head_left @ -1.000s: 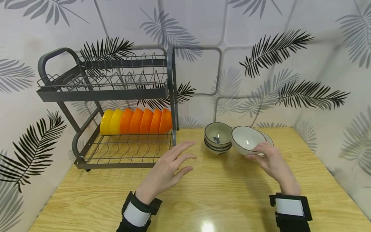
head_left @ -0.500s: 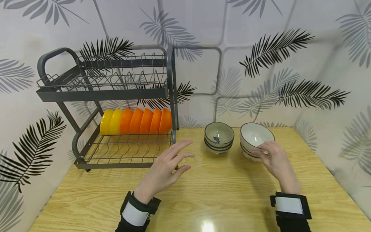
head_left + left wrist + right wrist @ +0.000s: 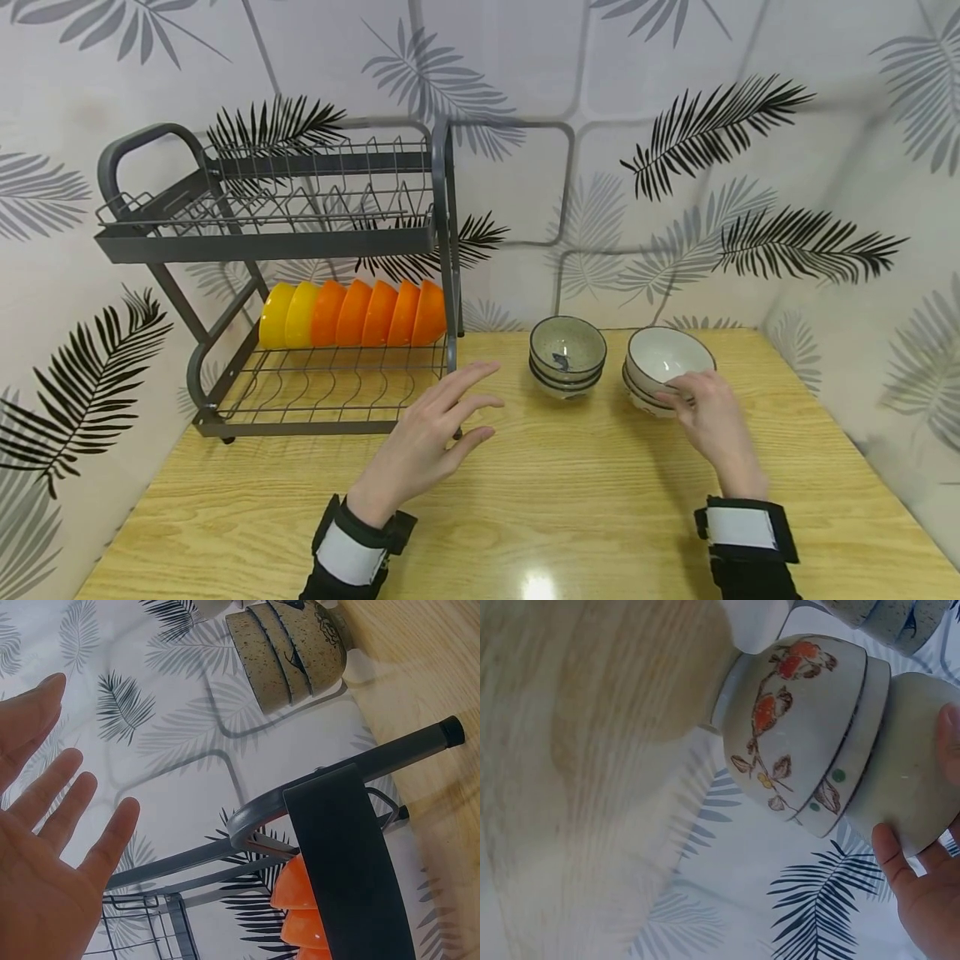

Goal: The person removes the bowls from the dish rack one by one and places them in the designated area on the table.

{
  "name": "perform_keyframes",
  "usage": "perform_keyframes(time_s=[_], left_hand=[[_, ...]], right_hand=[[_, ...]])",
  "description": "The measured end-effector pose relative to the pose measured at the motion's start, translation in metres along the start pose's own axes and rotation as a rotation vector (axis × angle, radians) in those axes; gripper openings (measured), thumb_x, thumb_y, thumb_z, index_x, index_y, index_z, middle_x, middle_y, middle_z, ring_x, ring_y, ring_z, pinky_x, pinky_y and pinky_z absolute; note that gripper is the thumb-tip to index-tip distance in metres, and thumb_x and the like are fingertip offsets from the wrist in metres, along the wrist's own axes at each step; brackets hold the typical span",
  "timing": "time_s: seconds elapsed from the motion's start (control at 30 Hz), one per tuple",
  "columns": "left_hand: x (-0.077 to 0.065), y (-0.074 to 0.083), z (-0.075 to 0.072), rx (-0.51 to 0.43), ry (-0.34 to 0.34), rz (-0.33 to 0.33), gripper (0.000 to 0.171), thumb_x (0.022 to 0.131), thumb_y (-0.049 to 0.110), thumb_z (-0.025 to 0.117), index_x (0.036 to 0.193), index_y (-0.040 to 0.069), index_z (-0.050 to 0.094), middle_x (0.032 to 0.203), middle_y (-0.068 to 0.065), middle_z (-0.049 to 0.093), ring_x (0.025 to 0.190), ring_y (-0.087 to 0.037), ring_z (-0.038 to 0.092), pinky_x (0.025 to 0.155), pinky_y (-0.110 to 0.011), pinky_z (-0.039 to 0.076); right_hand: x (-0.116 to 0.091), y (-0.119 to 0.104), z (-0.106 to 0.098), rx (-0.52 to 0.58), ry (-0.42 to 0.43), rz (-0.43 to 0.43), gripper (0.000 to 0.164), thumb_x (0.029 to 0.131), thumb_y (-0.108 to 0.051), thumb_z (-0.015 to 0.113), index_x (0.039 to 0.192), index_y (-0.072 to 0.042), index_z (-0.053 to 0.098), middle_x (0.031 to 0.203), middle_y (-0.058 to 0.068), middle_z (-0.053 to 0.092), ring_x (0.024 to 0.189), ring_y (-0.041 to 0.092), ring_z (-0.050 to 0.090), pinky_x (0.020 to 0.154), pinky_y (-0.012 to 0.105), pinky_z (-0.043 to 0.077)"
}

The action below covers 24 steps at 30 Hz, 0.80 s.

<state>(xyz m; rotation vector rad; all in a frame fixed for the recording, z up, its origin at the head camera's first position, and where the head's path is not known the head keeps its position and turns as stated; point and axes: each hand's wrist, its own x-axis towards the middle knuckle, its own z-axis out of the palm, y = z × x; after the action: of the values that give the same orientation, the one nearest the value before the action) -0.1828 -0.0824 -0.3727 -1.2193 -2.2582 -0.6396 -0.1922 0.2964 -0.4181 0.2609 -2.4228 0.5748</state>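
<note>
My right hand [image 3: 708, 417] pinches the near rim of a white bowl [image 3: 656, 367], which sits atop a stack of similar bowls. In the right wrist view, the held bowl [image 3: 911, 765] is plain outside, and the bowls under it [image 3: 802, 720] carry red flowers and brown leaves. To its left stands a stack of speckled grey-green bowls [image 3: 567, 354], the top one with a blue mark inside. My left hand [image 3: 427, 437] hovers in front of the dish rack, fingers spread and apart from everything; the left wrist view shows its bare palm [image 3: 45, 877].
A dark two-tier dish rack [image 3: 270, 246] stands at the left. On its lower tier, yellow bowls [image 3: 288, 315] and several orange bowls [image 3: 378, 315] lean on edge in a row. The wooden table [image 3: 585, 500] meets a leaf-patterned wall [image 3: 517, 75] behind.
My right hand has moved the white bowl rightward from beside the grey-green stack and lowered it onto the white bowls. The left hand has barely shifted.
</note>
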Motion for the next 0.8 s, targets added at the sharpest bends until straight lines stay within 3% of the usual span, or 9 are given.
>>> perform_keyframes(time_s=[0.2, 0.47, 0.8], left_hand=[[0.0000, -0.0002, 0.0002, 0.001, -0.002, -0.007, 0.031, 0.092, 0.017, 0.074, 0.121, 0.015, 0.065, 0.157, -0.007, 0.045, 0.144, -0.026, 0.045, 0.118, -0.043, 0.042], [-0.0009, -0.0026, 0.0009, -0.009, -0.016, -0.029, 0.031, 0.093, 0.017, 0.073, 0.122, 0.016, 0.064, 0.157, -0.007, 0.045, 0.146, -0.025, 0.043, 0.119, -0.042, 0.041], [-0.0028, -0.0083, 0.0021, -0.033, -0.022, -0.052, 0.031, 0.094, 0.018, 0.072, 0.124, 0.017, 0.064, 0.158, -0.005, 0.044, 0.146, -0.024, 0.043, 0.117, -0.044, 0.042]], right_hand=[[-0.0022, 0.0036, 0.0057, 0.011, -0.064, 0.058, 0.007, 0.080, 0.002, 0.078, 0.086, 0.005, 0.076, 0.088, 0.022, 0.074, 0.089, 0.040, 0.060, 0.079, 0.055, 0.046], [-0.0013, 0.0035, 0.0080, -0.023, -0.072, 0.065, 0.014, 0.080, 0.003, 0.078, 0.092, 0.009, 0.076, 0.107, 0.029, 0.071, 0.109, 0.050, 0.058, 0.097, 0.062, 0.043], [-0.0011, 0.0018, 0.0043, -0.006, -0.091, 0.092, 0.010, 0.082, 0.002, 0.077, 0.091, 0.007, 0.078, 0.116, 0.030, 0.067, 0.114, 0.053, 0.052, 0.098, 0.063, 0.040]])
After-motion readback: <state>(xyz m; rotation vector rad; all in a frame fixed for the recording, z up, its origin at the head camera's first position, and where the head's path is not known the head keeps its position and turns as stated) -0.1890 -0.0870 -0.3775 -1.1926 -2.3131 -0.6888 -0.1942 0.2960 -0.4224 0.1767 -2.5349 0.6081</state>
